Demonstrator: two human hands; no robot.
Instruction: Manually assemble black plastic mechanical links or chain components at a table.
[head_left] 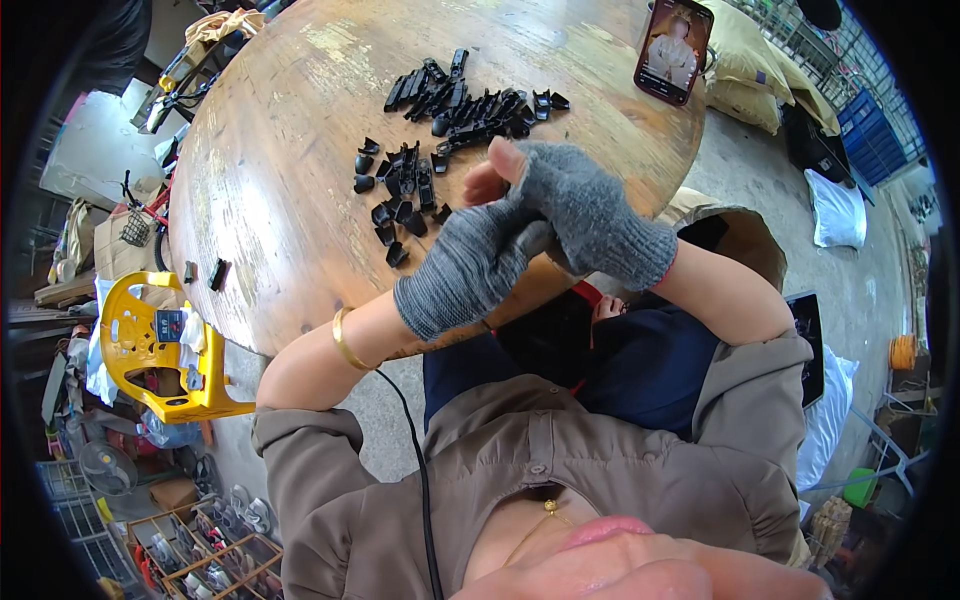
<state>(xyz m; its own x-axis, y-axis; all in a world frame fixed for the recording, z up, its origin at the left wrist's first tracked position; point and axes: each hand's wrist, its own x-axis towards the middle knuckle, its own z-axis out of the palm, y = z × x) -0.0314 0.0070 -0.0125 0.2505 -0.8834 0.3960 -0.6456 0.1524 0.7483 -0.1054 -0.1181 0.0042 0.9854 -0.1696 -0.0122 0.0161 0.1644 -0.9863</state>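
Both my hands wear grey knitted gloves, with some bare fingertips showing, and meet above the near edge of the round wooden table [300, 130]. My left hand [468, 268] is closed against the palm side of my right hand, its fingers mostly hidden. My right hand [592, 205] lies over it with fingers curled and slightly blurred. Whatever may be between them is hidden. Just beyond my hands lie small black plastic pieces [405, 170], some of them short curved caps. A larger heap of longer black pieces [470, 110] sits farther back.
A phone [674, 50] showing a person stands upright at the table's far right. Two small dark pieces [218, 274] lie near the left edge. A yellow plastic chair [130, 345] stands left; sacks [745, 70] and a blue crate [870, 135] are right. A black cable [422, 470] runs down my front.
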